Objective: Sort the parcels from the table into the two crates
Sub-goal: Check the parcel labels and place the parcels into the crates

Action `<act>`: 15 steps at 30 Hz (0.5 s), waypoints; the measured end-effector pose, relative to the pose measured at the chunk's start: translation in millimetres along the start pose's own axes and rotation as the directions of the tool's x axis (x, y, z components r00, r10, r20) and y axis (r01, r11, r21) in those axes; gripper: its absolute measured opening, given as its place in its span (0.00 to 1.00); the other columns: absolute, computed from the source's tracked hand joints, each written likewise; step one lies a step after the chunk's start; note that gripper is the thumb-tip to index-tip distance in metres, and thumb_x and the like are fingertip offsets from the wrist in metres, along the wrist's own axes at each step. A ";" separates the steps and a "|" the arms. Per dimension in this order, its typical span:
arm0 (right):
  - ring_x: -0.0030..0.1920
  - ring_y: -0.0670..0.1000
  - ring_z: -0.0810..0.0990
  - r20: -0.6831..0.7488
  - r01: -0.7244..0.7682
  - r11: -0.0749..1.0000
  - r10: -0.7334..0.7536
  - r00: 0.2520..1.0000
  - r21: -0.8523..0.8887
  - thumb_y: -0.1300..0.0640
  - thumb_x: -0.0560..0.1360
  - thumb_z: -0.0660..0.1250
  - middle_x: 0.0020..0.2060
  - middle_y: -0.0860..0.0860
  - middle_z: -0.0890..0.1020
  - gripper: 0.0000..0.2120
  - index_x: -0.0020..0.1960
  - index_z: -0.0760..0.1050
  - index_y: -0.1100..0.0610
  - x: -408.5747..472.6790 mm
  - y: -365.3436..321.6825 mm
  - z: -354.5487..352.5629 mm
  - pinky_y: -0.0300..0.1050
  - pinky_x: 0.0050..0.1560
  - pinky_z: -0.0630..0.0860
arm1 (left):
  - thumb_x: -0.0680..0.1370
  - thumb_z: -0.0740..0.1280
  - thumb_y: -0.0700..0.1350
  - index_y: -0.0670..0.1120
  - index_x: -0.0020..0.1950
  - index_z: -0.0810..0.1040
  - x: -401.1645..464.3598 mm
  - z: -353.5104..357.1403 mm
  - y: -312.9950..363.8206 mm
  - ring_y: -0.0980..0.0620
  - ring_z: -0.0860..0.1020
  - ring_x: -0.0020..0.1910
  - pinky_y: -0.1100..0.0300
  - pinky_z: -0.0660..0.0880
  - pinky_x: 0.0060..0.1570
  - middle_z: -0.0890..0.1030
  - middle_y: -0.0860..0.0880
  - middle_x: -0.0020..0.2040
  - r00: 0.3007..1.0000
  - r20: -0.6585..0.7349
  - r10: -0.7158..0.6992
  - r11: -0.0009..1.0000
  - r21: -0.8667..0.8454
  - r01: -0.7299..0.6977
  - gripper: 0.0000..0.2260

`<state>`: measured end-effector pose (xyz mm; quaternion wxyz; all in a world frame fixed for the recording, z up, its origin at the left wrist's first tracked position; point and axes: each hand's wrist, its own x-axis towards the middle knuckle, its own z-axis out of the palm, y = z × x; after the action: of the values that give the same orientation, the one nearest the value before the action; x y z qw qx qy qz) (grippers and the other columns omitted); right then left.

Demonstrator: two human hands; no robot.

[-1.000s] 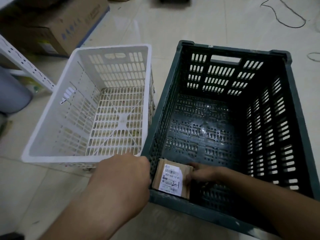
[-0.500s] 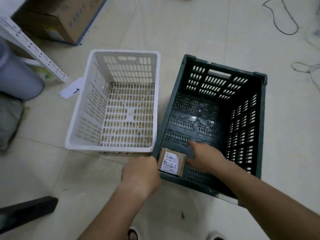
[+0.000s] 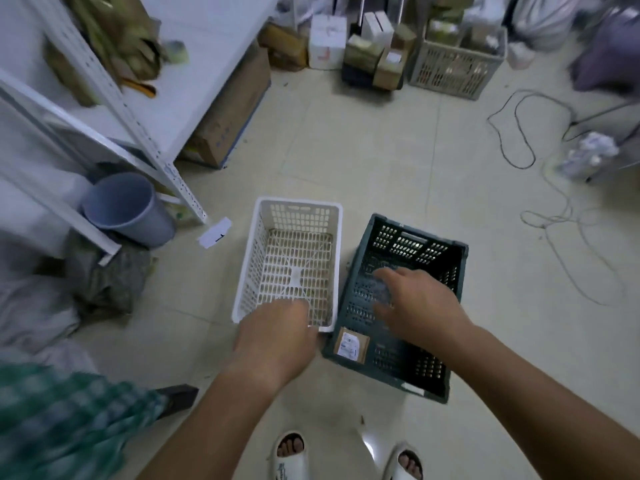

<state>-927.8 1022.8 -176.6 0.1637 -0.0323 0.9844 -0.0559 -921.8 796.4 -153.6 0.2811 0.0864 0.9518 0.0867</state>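
Parcel (image 3: 350, 346) lies in dark crate (image 3: 453, 327), near-left corner, lower centre of frame. White crate (image 3: 335, 237) beside it. Right hand (image 3: 414, 306) released, fingers spread above dark crate. Left hand (image 3: 277, 336) over white crate's near rim; grip cannot be told. Risk: label misread, parcel sorted into wrong crate.

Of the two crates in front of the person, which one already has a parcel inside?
The dark green crate, on the right. A small brown parcel with a white label lies in its near left corner. The white crate beside it holds none.
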 end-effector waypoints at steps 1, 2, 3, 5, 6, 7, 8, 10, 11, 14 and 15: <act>0.59 0.56 0.78 -0.033 0.019 1.000 -0.019 0.999 -0.016 0.42 0.79 0.63 0.59 0.50 0.80 0.23 0.72 0.69 0.48 -8.4 -16.1 -41.4 0.51 0.50 0.80 | 0.83 0.62 0.53 0.51 0.60 0.79 -19.4 -34.8 -4.0 0.46 0.81 0.56 0.53 0.76 0.49 0.83 0.50 0.58 0.999 -0.044 0.001 1.000 0.005 -0.001 0.11; 0.59 0.55 0.78 -0.064 0.041 0.999 -0.042 0.997 -0.024 0.42 0.79 0.63 0.59 0.49 0.81 0.24 0.72 0.69 0.47 -14.5 -27.3 -71.6 0.51 0.50 0.81 | 0.83 0.62 0.54 0.51 0.62 0.79 -33.6 -59.6 -5.2 0.46 0.80 0.58 0.53 0.76 0.51 0.82 0.51 0.60 0.997 -0.076 0.017 1.000 0.018 -0.016 0.12; 0.59 0.55 0.78 -0.083 0.053 0.998 -0.055 0.995 -0.025 0.41 0.79 0.64 0.59 0.49 0.81 0.24 0.73 0.69 0.47 -20.1 -38.0 -99.4 0.51 0.51 0.80 | 0.83 0.62 0.55 0.52 0.64 0.78 -45.9 -81.0 -5.6 0.46 0.80 0.59 0.53 0.76 0.52 0.82 0.51 0.61 0.994 -0.105 0.031 0.999 0.026 -0.029 0.13; 0.61 0.55 0.78 -0.127 0.114 0.993 -0.118 0.985 -0.039 0.41 0.79 0.64 0.60 0.49 0.81 0.26 0.74 0.67 0.47 -37.3 -68.5 -170.6 0.51 0.52 0.79 | 0.83 0.62 0.57 0.52 0.66 0.77 -86.7 -142.4 -14.2 0.47 0.79 0.62 0.52 0.77 0.56 0.81 0.51 0.65 0.982 -0.184 0.039 0.999 0.010 -0.038 0.15; 0.62 0.55 0.78 -0.145 0.150 0.988 -0.155 0.977 -0.046 0.41 0.79 0.64 0.62 0.49 0.81 0.26 0.75 0.67 0.47 -47.7 -83.3 -202.1 0.51 0.54 0.78 | 0.83 0.62 0.57 0.51 0.67 0.77 -108.3 -168.3 -18.0 0.47 0.78 0.64 0.52 0.77 0.58 0.79 0.50 0.67 0.974 -0.224 0.043 0.999 0.000 -0.044 0.16; 0.64 0.55 0.77 -0.162 0.178 0.983 -0.184 0.969 -0.052 0.41 0.80 0.64 0.63 0.49 0.81 0.27 0.76 0.66 0.47 -59.1 -99.0 -233.7 0.51 0.55 0.78 | 0.83 0.62 0.58 0.52 0.67 0.77 -130.4 -192.4 -21.0 0.47 0.78 0.65 0.51 0.77 0.59 0.79 0.50 0.68 0.963 -0.264 0.046 0.999 -0.007 -0.049 0.17; 0.65 0.54 0.77 -0.196 0.213 0.976 -0.218 0.956 -0.050 0.40 0.80 0.64 0.64 0.48 0.80 0.27 0.76 0.66 0.47 -68.7 -112.6 -261.6 0.51 0.57 0.78 | 0.83 0.62 0.58 0.52 0.69 0.76 -151.9 -214.5 -24.9 0.48 0.78 0.65 0.51 0.77 0.59 0.79 0.50 0.68 0.948 -0.315 0.042 0.999 -0.015 -0.050 0.17; 0.65 0.53 0.77 -0.247 0.297 0.954 -0.298 0.922 -0.043 0.40 0.80 0.64 0.65 0.46 0.80 0.27 0.76 0.65 0.45 -90.2 -139.1 -309.6 0.50 0.58 0.79 | 0.83 0.62 0.59 0.54 0.71 0.75 -196.2 -249.7 -33.9 0.48 0.79 0.63 0.51 0.78 0.58 0.80 0.52 0.66 0.906 -0.422 0.021 0.999 -0.033 -0.038 0.18; 0.65 0.51 0.77 -0.266 0.334 0.942 -0.331 0.905 -0.033 0.40 0.80 0.64 0.65 0.45 0.80 0.27 0.76 0.66 0.44 -101.9 -150.5 -329.5 0.50 0.58 0.79 | 0.83 0.62 0.60 0.54 0.72 0.74 -219.2 -264.1 -37.5 0.49 0.79 0.63 0.51 0.78 0.57 0.81 0.53 0.65 0.879 -0.476 -0.007 0.998 -0.055 -0.021 0.19; 0.60 0.48 0.79 -0.337 0.474 0.881 -0.444 0.830 0.005 0.40 0.79 0.64 0.63 0.42 0.80 0.26 0.75 0.68 0.43 -134.7 -181.5 -368.4 0.46 0.55 0.78 | 0.82 0.63 0.61 0.56 0.73 0.74 -289.0 -286.3 -50.2 0.51 0.80 0.61 0.51 0.80 0.56 0.81 0.55 0.65 0.795 -0.593 -0.129 0.989 -0.135 0.060 0.21; 0.59 0.47 0.80 -0.354 0.508 0.861 -0.469 0.809 0.019 0.40 0.78 0.65 0.63 0.41 0.80 0.26 0.75 0.68 0.42 -144.8 -191.2 -375.5 0.46 0.54 0.78 | 0.82 0.63 0.61 0.56 0.72 0.75 -312.0 -287.5 -53.7 0.51 0.80 0.59 0.50 0.81 0.54 0.81 0.55 0.63 0.769 -0.616 -0.173 0.984 -0.145 0.106 0.20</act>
<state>-904.8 882.4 245.7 -0.0258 -0.2650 0.9511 -0.1565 -828.2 644.4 234.9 -0.0411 -0.0326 0.9891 0.1377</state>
